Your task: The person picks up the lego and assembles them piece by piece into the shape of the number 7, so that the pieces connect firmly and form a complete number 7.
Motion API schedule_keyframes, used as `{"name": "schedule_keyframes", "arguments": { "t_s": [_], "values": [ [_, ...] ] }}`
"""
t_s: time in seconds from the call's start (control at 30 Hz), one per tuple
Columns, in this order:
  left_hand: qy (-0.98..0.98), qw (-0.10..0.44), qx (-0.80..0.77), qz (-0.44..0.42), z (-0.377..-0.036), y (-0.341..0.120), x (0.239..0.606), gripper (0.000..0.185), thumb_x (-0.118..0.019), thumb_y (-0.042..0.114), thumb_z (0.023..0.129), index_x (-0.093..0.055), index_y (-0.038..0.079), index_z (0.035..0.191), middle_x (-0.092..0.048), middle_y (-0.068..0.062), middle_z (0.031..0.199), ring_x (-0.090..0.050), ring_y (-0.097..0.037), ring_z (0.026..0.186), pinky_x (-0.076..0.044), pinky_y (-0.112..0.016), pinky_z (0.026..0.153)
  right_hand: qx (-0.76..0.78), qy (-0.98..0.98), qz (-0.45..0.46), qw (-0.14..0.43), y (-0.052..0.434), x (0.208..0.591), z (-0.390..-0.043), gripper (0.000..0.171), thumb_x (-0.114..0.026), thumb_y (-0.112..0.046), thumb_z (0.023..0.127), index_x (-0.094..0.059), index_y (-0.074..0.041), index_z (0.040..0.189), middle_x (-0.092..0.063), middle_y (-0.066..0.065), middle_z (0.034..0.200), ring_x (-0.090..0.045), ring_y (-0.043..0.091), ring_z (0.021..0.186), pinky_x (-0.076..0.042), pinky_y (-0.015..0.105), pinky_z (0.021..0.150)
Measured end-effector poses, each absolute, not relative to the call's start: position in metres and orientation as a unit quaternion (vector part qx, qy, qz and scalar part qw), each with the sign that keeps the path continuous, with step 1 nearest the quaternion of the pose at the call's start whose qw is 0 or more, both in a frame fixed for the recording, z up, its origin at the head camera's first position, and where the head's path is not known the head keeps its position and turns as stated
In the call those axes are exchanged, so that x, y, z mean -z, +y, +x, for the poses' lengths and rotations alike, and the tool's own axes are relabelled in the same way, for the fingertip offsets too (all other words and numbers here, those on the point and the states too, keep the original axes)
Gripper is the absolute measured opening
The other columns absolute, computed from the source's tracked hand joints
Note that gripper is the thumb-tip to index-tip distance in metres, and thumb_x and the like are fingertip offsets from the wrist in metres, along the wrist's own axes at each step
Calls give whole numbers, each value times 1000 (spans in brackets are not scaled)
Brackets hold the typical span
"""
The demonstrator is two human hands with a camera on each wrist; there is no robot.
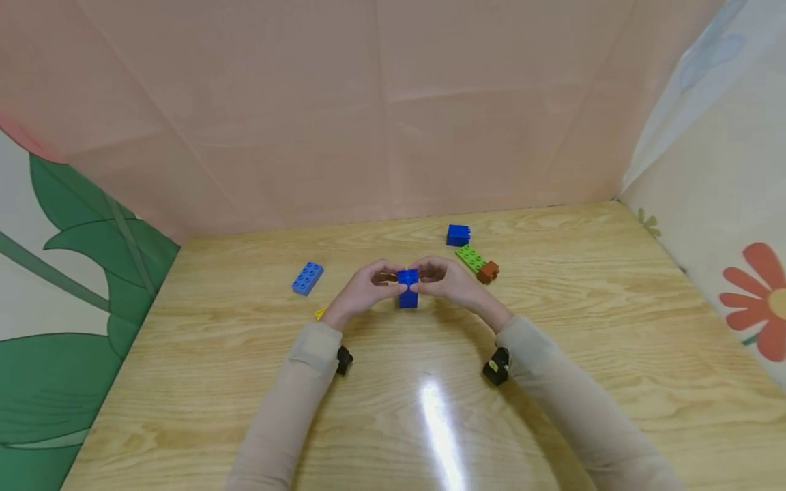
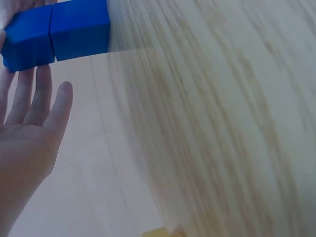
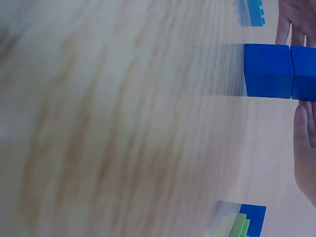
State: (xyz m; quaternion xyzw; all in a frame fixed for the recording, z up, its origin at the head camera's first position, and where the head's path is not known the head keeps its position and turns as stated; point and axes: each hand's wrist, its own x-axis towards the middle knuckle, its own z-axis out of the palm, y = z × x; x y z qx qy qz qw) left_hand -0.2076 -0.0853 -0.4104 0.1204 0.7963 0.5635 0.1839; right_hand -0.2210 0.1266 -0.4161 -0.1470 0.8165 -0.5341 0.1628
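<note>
Two dark blue bricks [image 1: 408, 288] stacked, joined, upright column, held above wooden tabletop at centre.

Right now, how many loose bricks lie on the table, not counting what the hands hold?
5: light blue brick left, yellow piece mostly hidden beside left wrist, dark blue brick, green brick and brown brick right.

Head above; wrists close, perhaps blurred

Bright, even light falls from above, leaving a long white streak of glare on the glossy table [image 1: 439, 423] near the front edge and only soft, faint shadows under the forearms. The head view is fairly sharp but bowed towards its edges. Both wrist views are washed out, their wood grain smeared by blur.
</note>
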Motion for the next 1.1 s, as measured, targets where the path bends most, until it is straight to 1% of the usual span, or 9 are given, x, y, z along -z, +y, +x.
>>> {"name": "schedule_keyframes", "arguments": {
  "t_s": [0.37, 0.5, 0.63, 0.87, 1.1],
  "values": [
    [800, 171, -560, 132, -208, -85, 415, 37, -64, 24, 92, -57, 12, 126, -57, -8, 129, -54, -25, 121, -50, -40, 100, 530, 818, -145, 169, 127, 419, -223, 42, -71, -25, 87, -59, -8, 124, -64, 14, 122, -59, 27, 114, -51, 41, 98],
    [799, 167, -562, 132, -208, -85, 416, 37, -64, 23, 92, -57, 12, 126, -58, -7, 128, -54, -24, 120, -50, -40, 99, 527, 820, -146, 171, 127, 418, -222, 42, -70, -25, 87, -59, -8, 124, -64, 14, 122, -60, 27, 114, -51, 41, 98],
    [803, 164, -558, 131, -208, -84, 417, 36, -64, 23, 92, -58, 13, 126, -58, -7, 128, -54, -24, 121, -48, -40, 101, 522, 824, -148, 167, 128, 418, -223, 42, -70, -24, 87, -59, -8, 124, -64, 14, 121, -60, 27, 113, -52, 40, 97],
    [801, 176, -559, 123, -208, -83, 415, 34, -64, 24, 92, -58, 14, 124, -57, -5, 130, -54, -24, 122, -50, -40, 100, 520, 823, -145, 175, 129, 416, -221, 43, -71, -28, 87, -59, -10, 125, -63, 12, 123, -58, 27, 115, -50, 42, 99],
    [802, 170, -559, 123, -208, -84, 415, 34, -65, 23, 92, -59, 14, 124, -57, -5, 130, -53, -24, 122, -50, -40, 100, 505, 832, -150, 173, 126, 413, -222, 40, -70, -25, 88, -59, -10, 124, -63, 13, 123, -58, 28, 115, -50, 43, 98]
  ]
}}
